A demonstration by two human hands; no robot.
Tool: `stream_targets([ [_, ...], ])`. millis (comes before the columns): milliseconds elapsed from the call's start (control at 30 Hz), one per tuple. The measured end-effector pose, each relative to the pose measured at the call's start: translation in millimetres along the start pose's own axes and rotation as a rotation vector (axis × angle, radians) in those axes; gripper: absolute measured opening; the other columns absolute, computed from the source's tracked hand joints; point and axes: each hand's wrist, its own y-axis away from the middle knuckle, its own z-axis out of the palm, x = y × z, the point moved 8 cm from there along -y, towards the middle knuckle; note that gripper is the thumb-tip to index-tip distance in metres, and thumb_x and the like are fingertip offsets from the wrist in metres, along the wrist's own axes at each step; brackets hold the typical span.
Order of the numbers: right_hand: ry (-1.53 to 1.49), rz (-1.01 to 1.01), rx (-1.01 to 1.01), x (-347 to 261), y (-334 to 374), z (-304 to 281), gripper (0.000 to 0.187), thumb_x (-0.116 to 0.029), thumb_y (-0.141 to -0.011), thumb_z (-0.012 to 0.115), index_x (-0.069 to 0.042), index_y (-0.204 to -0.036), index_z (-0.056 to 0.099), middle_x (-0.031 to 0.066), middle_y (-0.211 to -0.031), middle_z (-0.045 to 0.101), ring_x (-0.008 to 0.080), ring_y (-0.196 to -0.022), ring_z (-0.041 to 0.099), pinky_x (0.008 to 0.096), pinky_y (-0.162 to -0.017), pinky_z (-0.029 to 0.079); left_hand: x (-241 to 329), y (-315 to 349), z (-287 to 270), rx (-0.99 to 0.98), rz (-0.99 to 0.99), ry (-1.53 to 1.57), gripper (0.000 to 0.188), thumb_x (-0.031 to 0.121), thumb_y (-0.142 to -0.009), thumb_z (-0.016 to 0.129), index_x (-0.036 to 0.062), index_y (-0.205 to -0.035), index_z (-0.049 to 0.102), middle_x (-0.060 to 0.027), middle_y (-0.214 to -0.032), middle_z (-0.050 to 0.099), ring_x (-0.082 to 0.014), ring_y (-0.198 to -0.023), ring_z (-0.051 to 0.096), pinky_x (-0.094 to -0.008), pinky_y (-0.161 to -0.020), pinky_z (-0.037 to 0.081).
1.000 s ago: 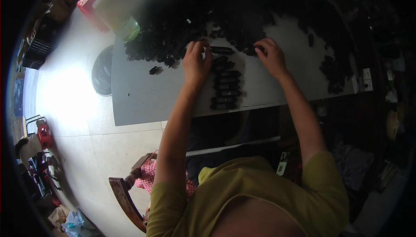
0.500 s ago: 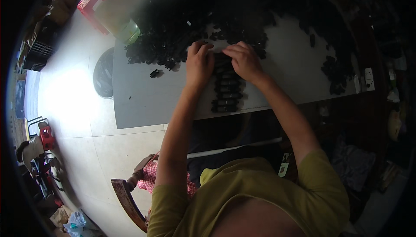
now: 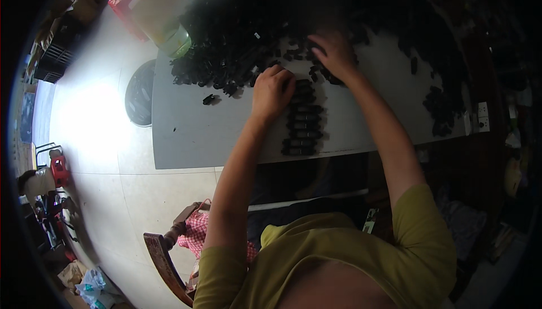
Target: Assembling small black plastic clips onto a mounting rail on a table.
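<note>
On the grey table (image 3: 226, 134), small black plastic-looking pieces lie side by side in a column (image 3: 304, 125) running toward the near edge. My left hand (image 3: 272, 91) rests by the far left end of this column. Its fingers are curled together, and whatever they may hold is hidden. Farther away and to the right, my right hand (image 3: 334, 57) reaches over loose black pieces at the edge of a big heap (image 3: 226, 49). Its thumb and forefinger are spread apart, with nothing visible between them; the other fingers are dim.
A greenish clear container (image 3: 178, 42) stands at the heap's left, near a red plastic stool-like frame (image 3: 127, 4). More black pieces (image 3: 440, 108) lie at the table's right side. A round dark stool top (image 3: 140, 94) sits beyond the left edge. A wooden chair (image 3: 164, 258) is near me.
My right hand has left the far end of the column and moved away to the heap, its fingers parting. My left hand has shifted slightly nearer and stays by the column.
</note>
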Motion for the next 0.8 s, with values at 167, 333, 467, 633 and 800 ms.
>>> stream_targets([
  [167,-0.142,0.159,0.173,62.1,14.2,-46.6,0.029,-0.018,-0.086,0.064,-0.010,-0.114,0.065,0.0108,-0.115,0.060,0.0292,-0.109,0.055,0.0368,-0.093,0.045,0.2,0.1,2.4,-0.050,-0.025,-0.010,0.008,0.012,-0.078,0.065,0.0056,-0.082,0.066,-0.0097,-0.084,0.060,-0.0311,-0.081,0.058,-0.0398,-0.074,0.047],
  [333,-0.214,0.487,0.152,73.0,71.2,-81.5,0.024,-0.010,-0.083,0.064,-0.008,-0.107,0.065,0.0102,-0.103,0.062,0.0249,-0.092,0.061,0.0346,-0.080,0.049,-1.0,-0.6,3.7,-0.067,-0.018,-0.021,0.008,0.013,-0.078,0.064,0.0063,-0.083,0.066,-0.0092,-0.084,0.060,-0.0301,-0.083,0.058,-0.0391,-0.075,0.046],
  [467,-0.235,0.383,-0.014,19.2,103.7,-73.1,0.025,-0.009,-0.080,0.067,-0.009,-0.105,0.065,0.0076,-0.104,0.060,0.0240,-0.094,0.061,0.0349,-0.079,0.051,0.0,-1.2,3.4,-0.079,-0.016,-0.022,0.008,0.014,-0.078,0.064,0.0069,-0.083,0.067,-0.0086,-0.084,0.060,-0.0294,-0.083,0.058,-0.0384,-0.075,0.046],
  [633,-0.178,0.362,-0.028,11.3,109.9,-74.3,0.027,-0.006,-0.078,0.069,-0.010,-0.105,0.065,0.0081,-0.105,0.059,0.0248,-0.101,0.059,0.0345,-0.084,0.049,1.7,-0.6,3.2,-0.068,0.003,-0.032,0.007,0.013,-0.079,0.065,0.0068,-0.081,0.067,-0.0078,-0.083,0.061,-0.0289,-0.082,0.059,-0.0375,-0.074,0.047],
  [800,-0.050,0.429,0.137,63.2,97.8,-82.6,0.015,-0.009,-0.082,0.065,-0.009,-0.096,0.067,0.0067,-0.102,0.059,0.0243,-0.093,0.061,0.0346,-0.078,0.051,3.1,-2.8,7.8,-0.081,0.001,-0.049,0.007,0.013,-0.077,0.066,0.0074,-0.079,0.068,-0.0072,-0.082,0.061,-0.0279,-0.082,0.058,-0.0373,-0.074,0.047],
])
